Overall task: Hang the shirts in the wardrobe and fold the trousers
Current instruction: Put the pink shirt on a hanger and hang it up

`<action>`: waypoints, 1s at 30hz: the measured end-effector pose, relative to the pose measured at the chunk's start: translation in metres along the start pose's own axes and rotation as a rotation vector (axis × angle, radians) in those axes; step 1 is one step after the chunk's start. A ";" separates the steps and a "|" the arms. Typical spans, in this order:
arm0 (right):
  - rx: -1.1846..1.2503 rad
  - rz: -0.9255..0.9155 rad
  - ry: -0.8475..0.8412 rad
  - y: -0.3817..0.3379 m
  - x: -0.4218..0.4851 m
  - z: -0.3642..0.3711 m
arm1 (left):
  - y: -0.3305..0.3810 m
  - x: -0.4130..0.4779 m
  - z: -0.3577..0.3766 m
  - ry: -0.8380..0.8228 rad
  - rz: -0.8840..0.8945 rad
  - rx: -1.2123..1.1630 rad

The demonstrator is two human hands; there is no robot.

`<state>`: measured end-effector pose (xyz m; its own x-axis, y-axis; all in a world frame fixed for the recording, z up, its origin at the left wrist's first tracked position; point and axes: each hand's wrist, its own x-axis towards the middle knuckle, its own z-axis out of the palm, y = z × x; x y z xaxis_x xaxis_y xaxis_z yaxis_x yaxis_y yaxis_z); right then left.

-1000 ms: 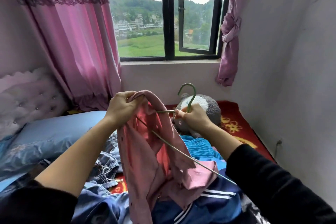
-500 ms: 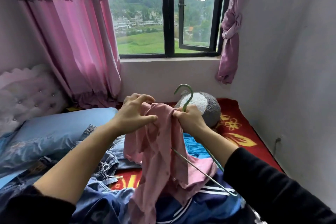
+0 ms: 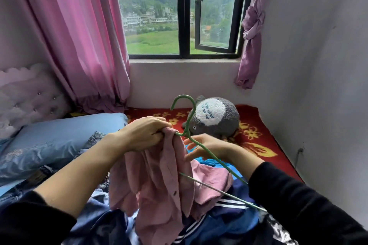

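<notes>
the left hand has its grip clamped on the bunched top of a dusty pink corduroy button shirt, fingers curled round the fabric where it meets one arm of a thin green wire hanger. the shirt hangs down from that fist in loose folds, and its lower part rests on the heap of clothes on the bed. the hanger sits tilted, its hook pointing up toward the window, its other arm running down to the right and its bottom bar coming out from behind the shirt.

the right hand is just right of the shirt with its grip apart, fingers spread and reaching toward the fabric. the hanger's bare arm crosses in front of the palm; whether it touches the hand i cannot tell.

under the shirt lies a navy garment with white stripes, and a turquoise piece shows below the right hand. faded blue denim jeans lie unfolded beneath the left forearm, beside a pale blue satin pillow. a grey and white plush toy sits on the red flowered blanket near the wall. a pink curtain hangs left of the window.
</notes>
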<state>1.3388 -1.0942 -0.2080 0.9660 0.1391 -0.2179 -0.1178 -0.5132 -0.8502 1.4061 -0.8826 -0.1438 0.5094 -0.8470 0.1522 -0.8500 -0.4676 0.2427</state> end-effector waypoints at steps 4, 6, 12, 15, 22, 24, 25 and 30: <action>-0.051 -0.006 -0.002 0.024 0.021 0.015 | 0.004 -0.002 -0.007 -0.003 0.036 0.025; 0.175 -0.037 0.072 0.022 0.019 0.009 | 0.001 -0.006 -0.010 0.017 -0.003 0.049; 0.248 -0.276 0.307 -0.006 0.004 -0.013 | -0.024 -0.015 -0.008 0.160 -0.165 0.079; -0.034 -0.248 0.372 -0.011 -0.007 -0.032 | -0.031 -0.017 -0.014 0.214 -0.227 0.064; -0.757 0.081 0.806 0.007 -0.009 -0.061 | -0.028 -0.018 -0.026 0.271 -0.287 0.012; -0.754 0.194 0.804 0.020 -0.009 -0.066 | -0.030 -0.017 -0.025 0.303 -0.311 0.027; -0.737 0.255 0.799 0.025 -0.010 -0.068 | -0.031 -0.017 -0.025 0.320 -0.326 0.036; -0.329 0.305 0.772 0.039 -0.015 -0.078 | -0.032 -0.019 -0.022 0.457 -0.421 0.033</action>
<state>1.3378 -1.1825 -0.1999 0.8029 -0.5917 0.0719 -0.4382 -0.6678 -0.6017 1.4269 -0.8458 -0.1333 0.8018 -0.3976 0.4462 -0.5634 -0.7520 0.3422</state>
